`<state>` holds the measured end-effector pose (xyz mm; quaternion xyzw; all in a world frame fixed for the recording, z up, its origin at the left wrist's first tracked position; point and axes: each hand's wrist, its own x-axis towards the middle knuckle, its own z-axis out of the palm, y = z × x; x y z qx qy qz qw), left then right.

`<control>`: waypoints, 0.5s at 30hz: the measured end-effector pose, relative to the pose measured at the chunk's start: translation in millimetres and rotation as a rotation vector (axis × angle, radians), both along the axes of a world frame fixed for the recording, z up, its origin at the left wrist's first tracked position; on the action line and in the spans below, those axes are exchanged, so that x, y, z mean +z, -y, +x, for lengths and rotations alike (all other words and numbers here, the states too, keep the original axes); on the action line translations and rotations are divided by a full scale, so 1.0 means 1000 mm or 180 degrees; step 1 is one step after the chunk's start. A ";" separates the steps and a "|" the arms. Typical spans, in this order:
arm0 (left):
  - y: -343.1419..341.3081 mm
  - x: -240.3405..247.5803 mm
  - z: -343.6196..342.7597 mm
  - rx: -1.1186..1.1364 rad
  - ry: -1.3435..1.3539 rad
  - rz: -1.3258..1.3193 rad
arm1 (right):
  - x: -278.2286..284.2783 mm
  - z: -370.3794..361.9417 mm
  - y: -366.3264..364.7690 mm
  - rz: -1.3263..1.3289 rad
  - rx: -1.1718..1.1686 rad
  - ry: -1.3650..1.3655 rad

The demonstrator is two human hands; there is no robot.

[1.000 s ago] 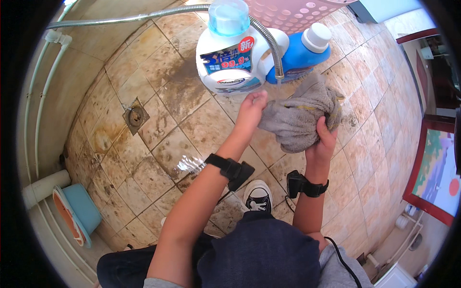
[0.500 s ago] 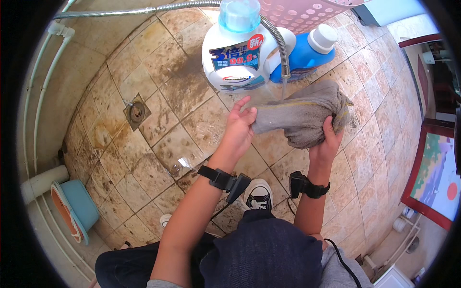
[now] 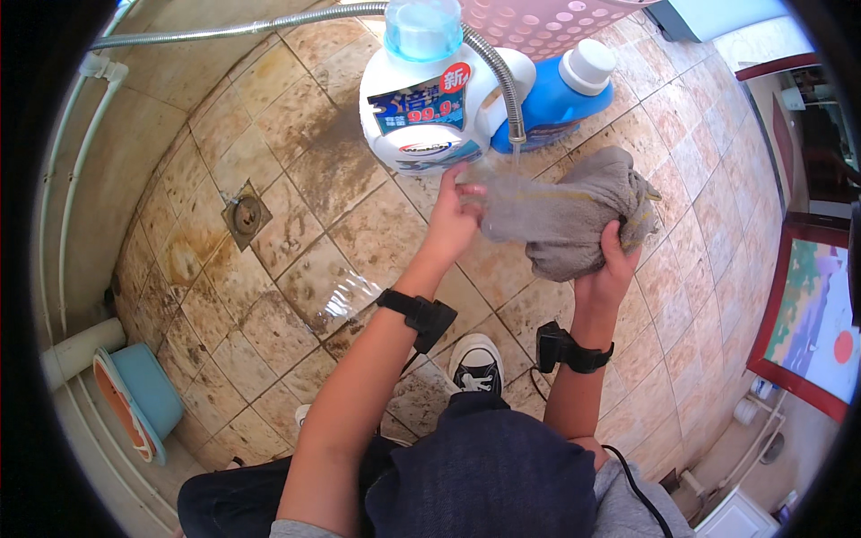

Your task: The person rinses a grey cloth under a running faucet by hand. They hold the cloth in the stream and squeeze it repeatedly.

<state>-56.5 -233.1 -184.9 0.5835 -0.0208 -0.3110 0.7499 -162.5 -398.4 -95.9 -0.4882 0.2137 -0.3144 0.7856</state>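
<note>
A wet grey cloth [image 3: 583, 215] with a thin yellow stripe hangs in front of me, above the floor. Its bunched right part rests in my right hand [image 3: 610, 269], which is closed round it with the thumb on top. My left hand [image 3: 456, 215] pinches the narrow, stretched-out left end, which is smeared by motion. Just above the cloth ends a flexible metal hose [image 3: 508, 85], and a thin stream of water falls from it onto the cloth.
Behind the cloth stand a large white detergent jug [image 3: 421, 117] and a blue bottle [image 3: 565, 99], with a pink perforated basket [image 3: 538, 27] beyond. A floor drain [image 3: 247, 215] lies to the left. Blue basins [image 3: 148, 394] lean by the left wall. My shoe [image 3: 476, 366] stands on wet, stained tiles.
The left end of the cloth has gone from sharp to blurred as my left hand moves it. My view has shifted slightly, and the bright reflection on the wet floor has spread.
</note>
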 end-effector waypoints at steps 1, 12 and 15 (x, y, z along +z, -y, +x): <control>-0.001 0.000 0.001 -0.0031 -0.0396 0.0086 | 0.000 -0.002 0.003 0.0160 0.0042 0.0083; 0.009 0.019 -0.014 -0.0153 -0.1686 -0.0885 | -0.009 -0.021 0.020 0.0009 0.0388 0.0247; 0.000 0.023 -0.011 0.0270 -0.1609 -0.1383 | -0.008 -0.019 0.024 -0.0113 0.0277 0.0151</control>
